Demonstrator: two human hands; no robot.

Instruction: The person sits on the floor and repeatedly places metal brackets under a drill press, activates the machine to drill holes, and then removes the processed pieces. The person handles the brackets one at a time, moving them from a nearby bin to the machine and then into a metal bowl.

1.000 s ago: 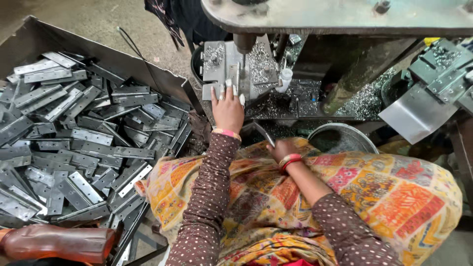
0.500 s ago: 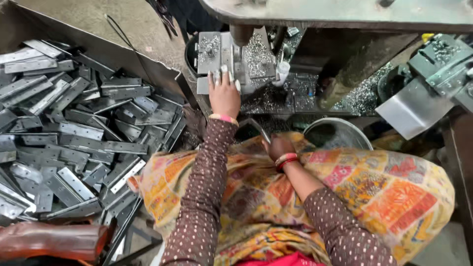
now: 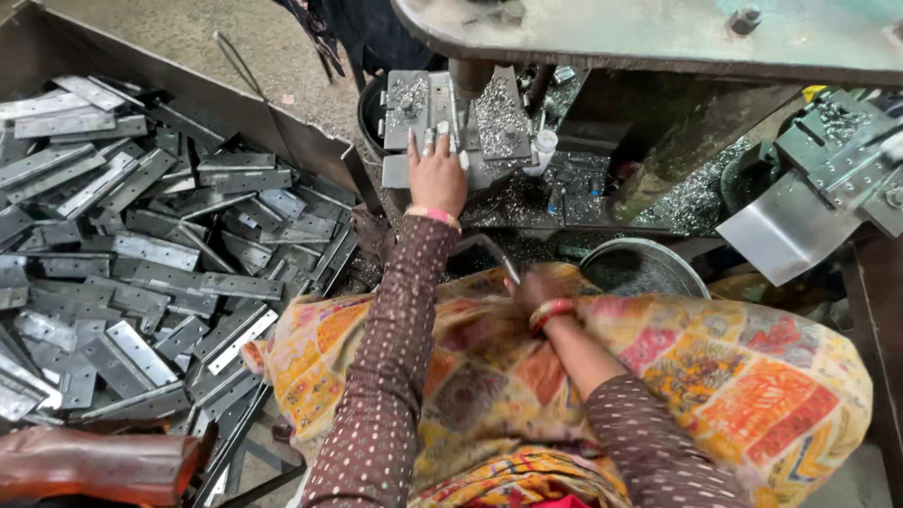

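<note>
Two hands are at work around the press die block [image 3: 461, 122], which we take as our landmark. Our left hand [image 3: 437, 174] lies on the near edge of the die block, fingers spread flat and pressing on the small grey metal piece [image 3: 442, 141] seated there; the grip is open, pinning the piece, not closing around it. Our right hand [image 3: 531, 290] sits nearer to us than the die block, down at our lap on the patterned cloth [image 3: 715, 376], its grip closed around the lower end of a thin bent metal lever [image 3: 489, 252]. Left of the die block, a big tray [image 3: 310, 141] is heaped with grey hinge plates [image 3: 160, 249]. Right of the block and nearer us stands a round metal basin [image 3: 649, 268], and silver swarf [image 3: 687, 202] litters the machine bed beyond it.

To do this step well, we judge it best to press the piece flush against its stops with the fingertips only, keep every finger clear of the ram [image 3: 470, 75] above the die block, and pull the lever steadily only once the piece sits flat and the left hand is safely back.
</note>
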